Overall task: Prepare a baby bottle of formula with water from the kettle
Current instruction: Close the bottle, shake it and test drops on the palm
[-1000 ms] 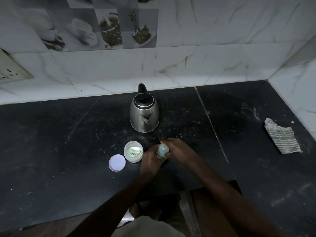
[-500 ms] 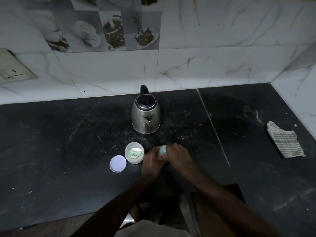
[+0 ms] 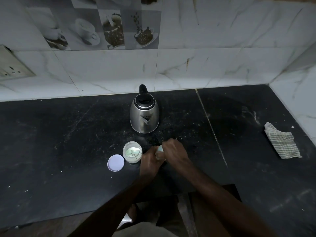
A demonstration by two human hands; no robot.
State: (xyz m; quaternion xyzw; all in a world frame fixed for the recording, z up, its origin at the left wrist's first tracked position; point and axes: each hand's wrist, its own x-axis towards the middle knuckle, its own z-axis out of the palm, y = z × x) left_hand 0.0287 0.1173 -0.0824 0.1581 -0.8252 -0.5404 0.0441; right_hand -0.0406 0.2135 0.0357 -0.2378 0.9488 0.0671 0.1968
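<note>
1 dark counter (image 3: 68, 151). 1 steel kettle (image 3: 144, 117), lid shut, upright, just beyond fingers. 1 striped cloth (image 3: 282, 142), far right of hands. 2 hands: left hand (image 3: 150, 161) wrapped round bottle body, right hand (image 3: 174, 151) clamped over its top. 1 formula jar (image 3: 132, 152), open, pale powder inside, just left of left fingers. 1 lilac lid (image 3: 115, 163), flat, beside jar. 1 baby bottle (image 3: 159, 149), pale teal, mostly hidden betw. both hands.

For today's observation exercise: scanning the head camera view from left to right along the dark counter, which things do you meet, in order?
Wall socket → round lid → open jar → left hand → baby bottle → right hand → striped cloth.
</note>
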